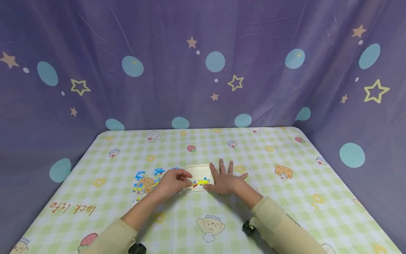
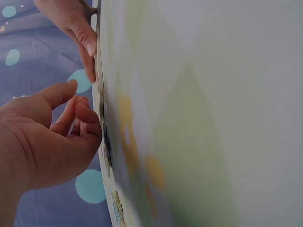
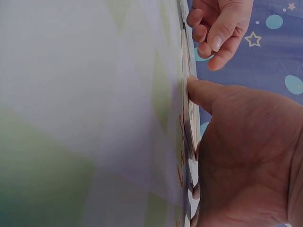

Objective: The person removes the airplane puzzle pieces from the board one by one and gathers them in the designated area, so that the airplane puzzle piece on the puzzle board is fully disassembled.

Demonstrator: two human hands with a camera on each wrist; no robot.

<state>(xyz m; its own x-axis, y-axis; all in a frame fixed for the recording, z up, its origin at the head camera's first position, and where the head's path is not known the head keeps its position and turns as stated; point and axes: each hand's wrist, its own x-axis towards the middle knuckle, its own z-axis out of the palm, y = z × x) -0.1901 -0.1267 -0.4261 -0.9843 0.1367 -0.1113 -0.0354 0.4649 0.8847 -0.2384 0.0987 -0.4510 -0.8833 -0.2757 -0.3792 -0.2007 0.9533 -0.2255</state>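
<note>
A shallow pale wooden puzzle tray (image 1: 199, 170) lies on the table, with a few joined jigsaw pieces (image 1: 203, 182) in yellow, blue and red along its near side. My right hand (image 1: 224, 181) is spread over the tray's right edge, its thumb resting at the near right corner. In the right wrist view that thumb touches the tray's edge (image 3: 185, 61). My left hand (image 1: 172, 183) hovers at the tray's left edge, fingers loosely bent. Nothing shows between its thumb and fingers in the left wrist view. Its palm side hides part of the loose pieces.
Several loose blue and yellow jigsaw pieces (image 1: 139, 175) are scattered left of the tray, some partly behind the left hand. A green checked cloth with printed cartoons covers the table (image 1: 253, 162). A purple curtain (image 1: 165, 98) hangs behind it and at both sides.
</note>
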